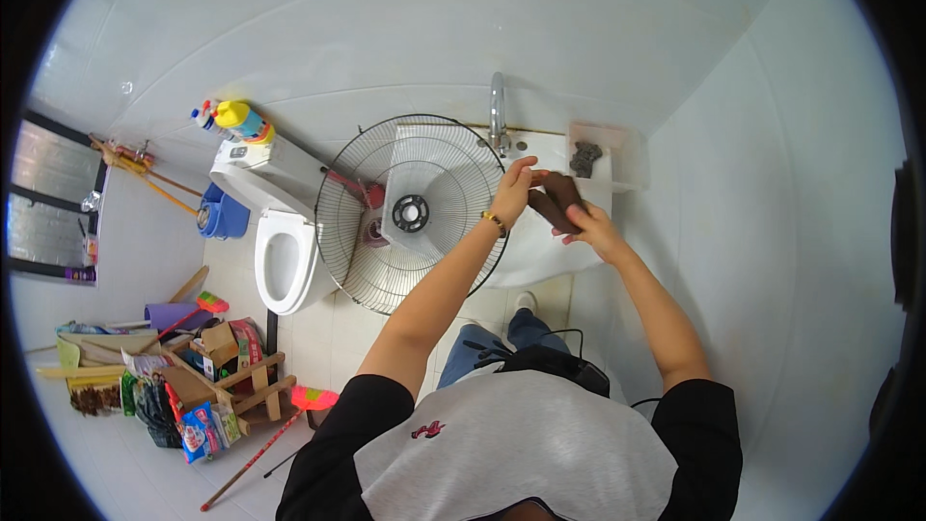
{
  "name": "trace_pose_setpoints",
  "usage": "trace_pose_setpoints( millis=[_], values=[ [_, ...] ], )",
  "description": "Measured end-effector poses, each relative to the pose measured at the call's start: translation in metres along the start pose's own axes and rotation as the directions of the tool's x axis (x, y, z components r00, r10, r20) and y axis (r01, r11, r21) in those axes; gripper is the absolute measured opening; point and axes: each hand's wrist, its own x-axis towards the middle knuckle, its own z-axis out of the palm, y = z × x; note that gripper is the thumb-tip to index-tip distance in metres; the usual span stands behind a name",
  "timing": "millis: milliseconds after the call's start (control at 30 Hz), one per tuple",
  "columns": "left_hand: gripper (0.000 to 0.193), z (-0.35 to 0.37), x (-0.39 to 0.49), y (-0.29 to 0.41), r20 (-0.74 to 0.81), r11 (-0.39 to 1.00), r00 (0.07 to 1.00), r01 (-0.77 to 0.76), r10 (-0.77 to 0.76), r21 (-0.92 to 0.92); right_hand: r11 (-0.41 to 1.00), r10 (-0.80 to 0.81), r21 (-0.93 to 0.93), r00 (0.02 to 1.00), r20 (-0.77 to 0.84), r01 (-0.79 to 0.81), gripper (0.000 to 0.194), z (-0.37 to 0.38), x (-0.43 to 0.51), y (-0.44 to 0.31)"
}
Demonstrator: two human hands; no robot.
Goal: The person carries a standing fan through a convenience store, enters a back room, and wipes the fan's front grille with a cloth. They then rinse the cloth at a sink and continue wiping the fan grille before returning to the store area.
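A folded brown cloth [561, 202] is held above the white washbasin [524, 257]. My right hand [595, 230] grips its lower right side, thumb on top. My left hand [515, 192] is at the cloth's upper left, fingers partly spread; whether it grips the cloth is hard to tell. Left of my left wrist, a round black wire fan guard [411, 213] leans over the basin's left part. Behind the hands rises a chrome faucet [498, 112]. At the basin's right rear, a dark grey scrubber or sponge [584, 159] lies in a clear plastic container [626, 159].
Left of the fan guard stands a white toilet [286, 260] with cleaner bottles [246, 121] on its tank. A blue mop bucket [224, 213] is farther left. Cardboard boxes, wooden pieces and bags crowd the lower left, near a red-handled broom [253, 457]. Tiled walls bound the rear and right.
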Motion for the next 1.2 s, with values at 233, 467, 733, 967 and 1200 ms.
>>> trace_pose_setpoints(
  millis=[233, 467, 733, 967, 1200],
  values=[
    [0.05, -0.031, -0.102, 0.036, 0.283, 0.729, 0.936, -0.343, 0.211, 0.592, 0.955, -0.272, 0.022, 0.905, -0.326, 0.296, 0.06, 0.019, -0.004, -0.045],
    [0.057, -0.184, -0.193, 0.001, 0.136, 0.168, 0.829, -0.265, 0.542, 0.949, 0.836, -0.493, 0.216, 0.863, -0.108, 0.504, 0.057, 0.09, -0.109, -0.111],
    [0.092, -0.354, -0.259, -0.04, -0.762, 0.452, 0.51, 0.613, 0.399, 0.648, 0.773, -0.526, -0.092, 0.554, -0.646, 0.628, 0.044, 0.155, -0.206, -0.093],
    [0.069, -0.349, -0.255, -0.067, -0.298, 0.711, 0.668, 0.506, -0.681, -0.488, 0.731, -0.628, -0.682, 0.372, -0.683, -0.018, 0.04, 0.199, -0.288, -0.077],
    [0.041, -0.327, -0.262, -0.063, -0.123, 0.699, 0.859, 0.312, -0.497, -0.643, 0.759, -0.459, -0.63, 0.551, -0.697, -0.165, 0.039, 0.216, -0.363, -0.075]
  ],
)
